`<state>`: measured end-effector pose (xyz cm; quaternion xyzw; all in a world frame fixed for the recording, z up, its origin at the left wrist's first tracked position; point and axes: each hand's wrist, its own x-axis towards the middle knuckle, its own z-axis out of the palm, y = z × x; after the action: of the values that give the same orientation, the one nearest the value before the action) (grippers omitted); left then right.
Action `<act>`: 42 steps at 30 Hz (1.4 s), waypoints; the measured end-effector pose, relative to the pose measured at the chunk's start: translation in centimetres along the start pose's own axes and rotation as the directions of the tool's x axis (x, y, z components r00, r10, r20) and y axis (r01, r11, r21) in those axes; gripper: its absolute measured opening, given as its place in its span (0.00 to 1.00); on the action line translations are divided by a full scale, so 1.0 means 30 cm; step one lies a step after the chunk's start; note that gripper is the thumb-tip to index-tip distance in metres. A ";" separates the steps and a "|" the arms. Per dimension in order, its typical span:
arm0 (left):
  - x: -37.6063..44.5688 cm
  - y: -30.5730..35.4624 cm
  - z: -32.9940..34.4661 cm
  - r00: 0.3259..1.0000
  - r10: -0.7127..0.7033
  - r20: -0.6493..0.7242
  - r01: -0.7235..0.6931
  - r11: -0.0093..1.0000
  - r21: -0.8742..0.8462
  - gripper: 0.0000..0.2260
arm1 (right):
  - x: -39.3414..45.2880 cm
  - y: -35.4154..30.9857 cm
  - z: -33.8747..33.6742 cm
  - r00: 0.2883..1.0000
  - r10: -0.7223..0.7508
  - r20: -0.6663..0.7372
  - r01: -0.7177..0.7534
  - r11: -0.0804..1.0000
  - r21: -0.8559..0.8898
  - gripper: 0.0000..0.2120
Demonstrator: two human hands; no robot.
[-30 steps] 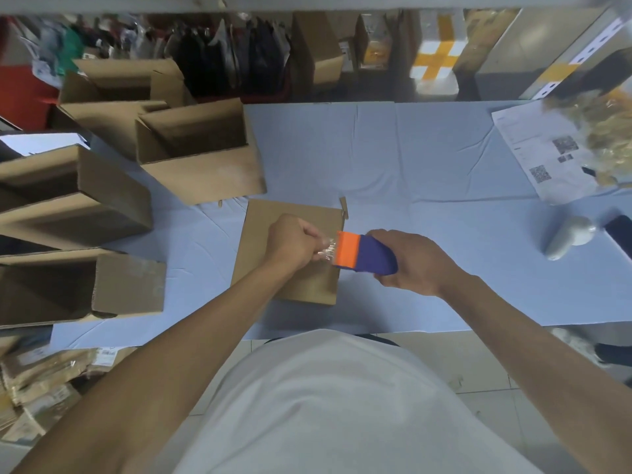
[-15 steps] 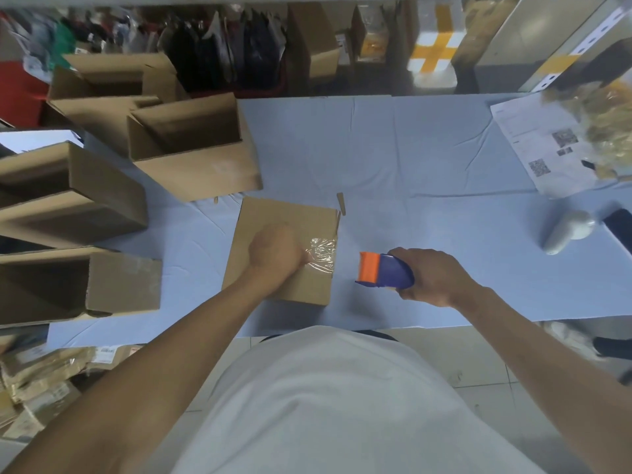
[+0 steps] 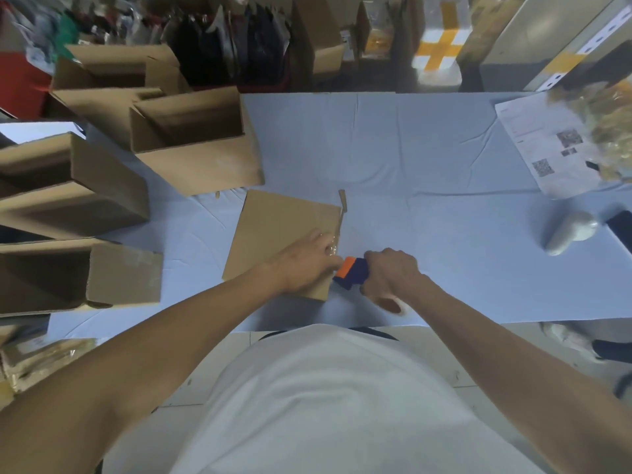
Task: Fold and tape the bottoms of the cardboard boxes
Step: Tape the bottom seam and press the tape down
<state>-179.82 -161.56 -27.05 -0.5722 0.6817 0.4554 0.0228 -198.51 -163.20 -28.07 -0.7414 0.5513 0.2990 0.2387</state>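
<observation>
A cardboard box (image 3: 273,230) stands bottom-up on the blue table cloth (image 3: 427,200) in front of me. Clear tape (image 3: 331,246) glints at its right edge. My left hand (image 3: 307,265) lies on the box's near right part, its fingers pressing down at the tape. My right hand (image 3: 390,275) grips a blue and orange tape dispenser (image 3: 350,277) just right of the box's near right corner, touching my left fingertips. The tape roll (image 3: 393,304) shows below my right hand.
Several open cardboard boxes (image 3: 195,145) lie on their sides along the table's left. A printed sheet (image 3: 543,148) and a plastic bag (image 3: 608,131) are at the far right, with a grey handheld device (image 3: 567,232) nearer. A small cardboard strip (image 3: 343,200) lies behind the box.
My left hand pressed the tape end onto the box and slid toward its near right corner. My right hand drew the dispenser away to the right, then brought it back against the box.
</observation>
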 end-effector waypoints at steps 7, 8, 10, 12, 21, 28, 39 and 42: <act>-0.041 -0.041 0.064 0.964 0.228 -0.139 -0.161 0.911 0.379 0.23 | 0.009 0.110 0.020 0.909 0.141 -0.393 -0.071 0.980 0.186 0.30; -0.056 -0.045 0.082 0.945 0.254 -0.204 -0.166 0.914 0.369 0.23 | 0.021 0.114 0.039 0.887 0.119 -0.446 -0.031 0.980 0.198 0.31; -0.085 -0.056 0.118 0.914 0.245 -0.323 -0.143 0.940 0.308 0.15 | 0.066 0.105 0.080 0.880 0.054 -0.472 0.057 0.974 0.217 0.28; -0.113 -0.079 0.149 0.896 0.266 -0.354 -0.163 0.942 0.294 0.14 | 0.105 0.079 0.115 0.891 0.003 -0.455 0.091 0.979 0.184 0.18; -0.196 -0.148 0.175 0.903 0.165 -0.398 0.021 0.906 0.422 0.24 | 0.179 -0.045 -0.025 0.551 -0.702 -0.452 0.677 0.692 -0.250 0.20; -0.187 -0.052 0.290 0.847 -0.168 -0.504 0.348 0.893 0.287 0.37 | 0.209 -0.030 -0.040 0.407 -0.742 -0.533 0.729 0.615 -0.300 0.15; -0.236 0.038 0.333 0.558 -0.195 -0.807 0.477 0.871 0.120 0.26 | 0.120 -0.041 -0.079 0.179 -0.866 -0.468 0.870 0.361 -0.335 0.02; -0.349 0.091 0.203 0.651 -0.143 -0.746 0.252 0.967 0.035 0.19 | -0.006 -0.026 -0.154 0.342 -0.785 -0.516 0.910 0.414 -0.027 0.04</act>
<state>-181.41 -149.85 -23.20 -0.7749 0.5954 0.1328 -0.1657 -196.97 -166.02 -24.66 -0.9258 0.1521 -0.1297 0.3208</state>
